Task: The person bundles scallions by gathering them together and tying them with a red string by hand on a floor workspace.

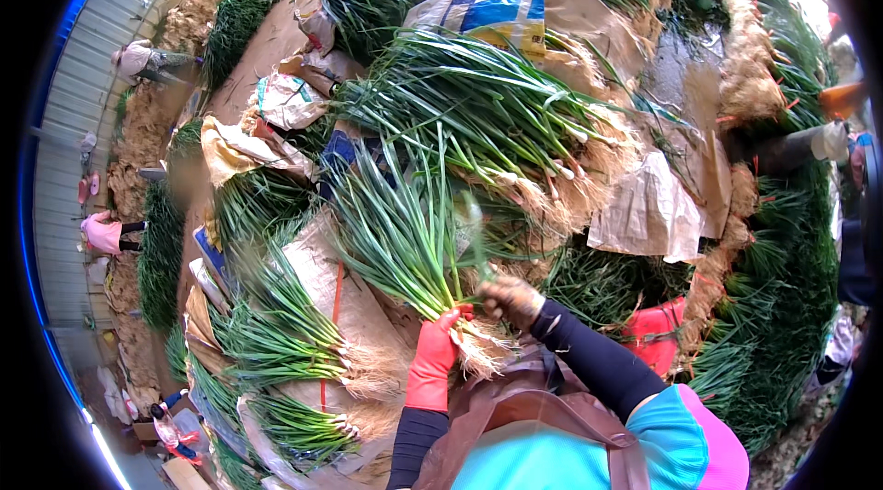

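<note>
Scallions (405, 242) in a bunch sit near centre, leaves fanning toward 11 o'clock; left hand (434, 357), red-gloved, grips the bunch by its roots at 6 o'clock; right hand (510, 299), soil-caked, pinches one green leaf (476, 242) just beside it; brown sacks (322, 278) lie underneath.

Left hand (432, 357) clenched; right hand (511, 299) fisted alongside.

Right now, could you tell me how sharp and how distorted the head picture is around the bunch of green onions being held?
In the head view, the bunch of long green onions with pale roots is fairly sharp under even daylight; the left hand in a red rubber glove is clear, while the right hand in a dirty brown glove and the leaf above it smear with motion; fisheye bends the grey corrugated wall near the rim.
</note>
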`<move>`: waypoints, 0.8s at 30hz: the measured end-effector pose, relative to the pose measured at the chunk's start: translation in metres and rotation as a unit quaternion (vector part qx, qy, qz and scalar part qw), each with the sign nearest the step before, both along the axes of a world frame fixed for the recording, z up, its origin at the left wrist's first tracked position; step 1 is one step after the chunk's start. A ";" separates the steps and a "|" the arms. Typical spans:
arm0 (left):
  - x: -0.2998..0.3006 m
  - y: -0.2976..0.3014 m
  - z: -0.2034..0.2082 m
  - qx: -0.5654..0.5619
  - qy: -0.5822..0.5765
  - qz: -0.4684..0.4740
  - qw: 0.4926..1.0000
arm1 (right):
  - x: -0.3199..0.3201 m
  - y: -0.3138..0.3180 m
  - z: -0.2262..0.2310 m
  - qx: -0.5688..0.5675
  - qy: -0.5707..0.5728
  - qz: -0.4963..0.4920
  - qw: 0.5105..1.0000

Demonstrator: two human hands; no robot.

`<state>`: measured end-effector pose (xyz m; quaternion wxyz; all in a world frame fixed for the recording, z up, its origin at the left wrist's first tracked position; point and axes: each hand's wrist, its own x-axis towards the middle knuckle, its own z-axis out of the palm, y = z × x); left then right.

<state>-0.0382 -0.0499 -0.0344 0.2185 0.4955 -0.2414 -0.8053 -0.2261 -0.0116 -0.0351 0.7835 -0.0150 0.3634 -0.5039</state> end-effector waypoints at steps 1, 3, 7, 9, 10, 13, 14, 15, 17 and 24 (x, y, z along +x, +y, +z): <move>-0.009 0.002 0.011 -0.009 -0.006 0.031 0.999 | -0.010 -0.001 0.006 -0.039 -0.095 -0.052 0.993; -0.013 -0.003 0.015 -0.024 -0.049 0.020 0.998 | -0.025 -0.001 0.026 -0.119 -0.175 -0.054 0.976; -0.014 -0.002 0.031 -0.068 -0.089 0.002 0.994 | -0.053 0.010 0.011 -0.048 0.030 -0.048 0.997; -0.015 0.001 0.043 -0.129 -0.089 0.017 0.988 | -0.077 0.045 -0.069 -0.142 0.398 0.234 0.876; -0.018 -0.002 0.066 -0.150 -0.081 0.005 0.985 | -0.089 0.067 -0.113 -0.228 0.614 0.378 0.655; -0.012 0.000 0.107 -0.176 0.085 0.098 0.976 | -0.100 0.092 -0.099 -0.072 0.701 0.528 0.474; -0.005 0.002 0.106 -0.187 0.198 0.129 0.954 | -0.102 0.075 -0.109 -0.027 0.708 0.532 0.464; 0.000 0.002 0.108 -0.167 0.252 0.161 0.939 | -0.095 0.028 -0.036 -0.068 0.743 0.441 0.499; -0.006 -0.006 0.106 -0.124 0.297 0.183 0.929 | -0.093 -0.023 -0.024 -0.186 0.828 0.150 0.508; -0.039 -0.031 0.041 0.044 0.291 0.118 0.948 | -0.076 -0.114 -0.016 -0.035 0.847 0.231 0.478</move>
